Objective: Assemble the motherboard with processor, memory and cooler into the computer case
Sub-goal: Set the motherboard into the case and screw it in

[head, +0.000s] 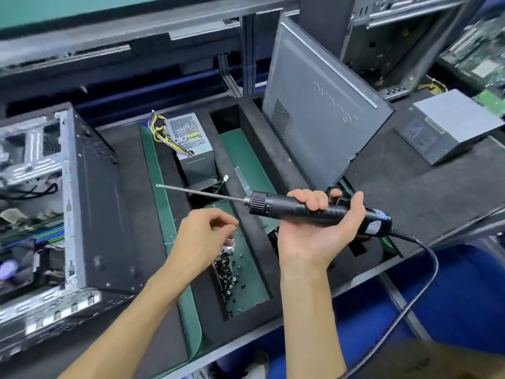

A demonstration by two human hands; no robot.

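Head view, sole view.

Computer case (90,198): at 9 o'clock on the bench (426,184), lying on its side, open face turned left. Inside it, at the frame's left edge, a motherboard (30,233) with what look like memory slots and a cooler fan (8,269) is partly visible. Judged: the board with cooler sits in the case; whether it is screwed down cannot be told.

Side panel (322,110): at 1 o'clock, off the case, leaning upright in a foam slot. Closing the case remains.

Power supply (188,138): at 12 o'clock, standing in a foam recess with its wire loom loose; not yet fitted. A second grey power supply unit (451,124) lies at 2 o'clock.

Screw tray (246,272): at 6 o'clock of centre, green-lined recess holding a heap of small dark screws (225,272).

Left hand (202,236): above the screws, fingertips drawn together in a pinch; whether a screw is held is too small to tell.

Right hand (319,228): palm up, fingers wrapped round the electric screwdriver (308,209), its long bit pointing toward 9 o'clock, cord trailing to 5 o'clock.

Stage, judged: screw-fastening in hand; power supply, cabling and panel outstanding.
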